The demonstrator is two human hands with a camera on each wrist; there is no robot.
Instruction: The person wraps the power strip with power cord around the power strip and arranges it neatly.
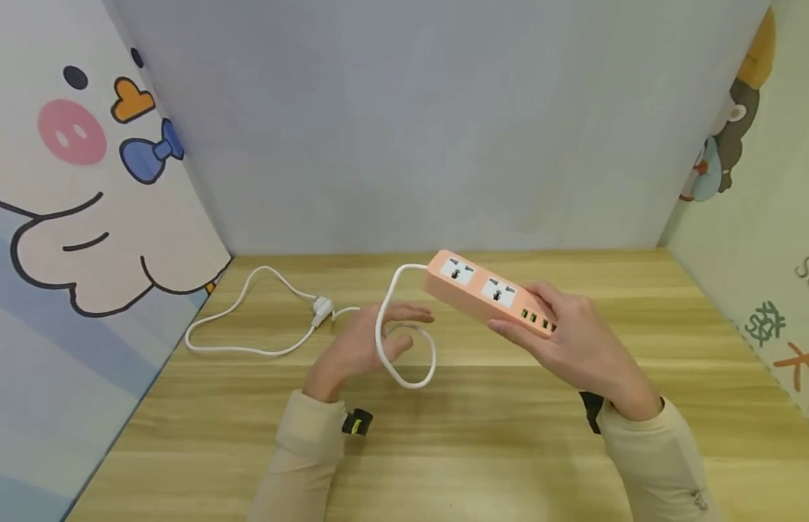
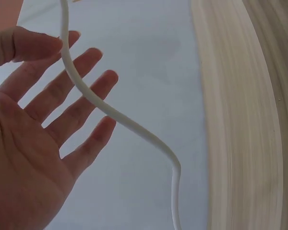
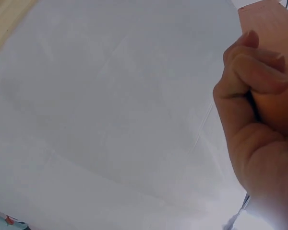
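Note:
An orange power strip [image 1: 478,281] with two white sockets and several USB ports is held up over the table, tilted. My right hand [image 1: 581,337] grips its USB end, thumb on the near side. In the right wrist view, curled fingers [image 3: 252,72] wrap the strip [image 3: 273,28]. From the strip's far end a white cable [image 1: 380,326] hangs in a loop by my left hand [image 1: 365,337]. The left wrist view shows that hand's fingers [image 2: 55,93] spread and relaxed, with the cable [image 2: 134,127] crossing before them and the thumb tip right at it.
The cable's white plug [image 1: 322,308] lies on the wooden table [image 1: 476,449] left of my left hand, beside a wide loop of cable. A plain grey wall [image 1: 411,145] stands at the back. Panels with cartoon pictures flank the table on both sides.

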